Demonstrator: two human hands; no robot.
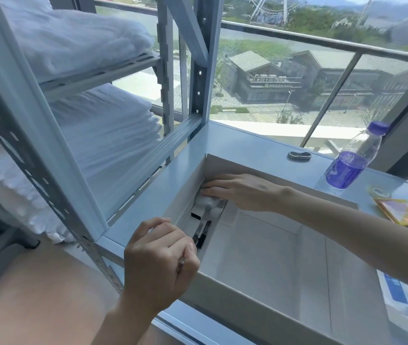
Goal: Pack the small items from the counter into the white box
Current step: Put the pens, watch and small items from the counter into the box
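The white box [267, 290] lies open on the pale blue counter [235, 143]. My right hand [237, 190] reaches into its far left corner, fingers flat on a small white packet [207, 201]. My left hand [158, 260] hovers at the box's near left rim, closed around a thin dark pen-like item [199, 235] whose end points into the box. Small black items [204, 227] lie along the box's left wall. On the counter remain a dark coiled hair tie [299, 155], a yellow sachet [402, 212] and a blue-and-white packet [407, 302].
A bottle with a purple label and cap [352, 160] stands on the counter at the right, by the window. A grey metal rack [78, 135] holding folded white bedding rises at the left, close to the box. Glass railing lies behind the counter.
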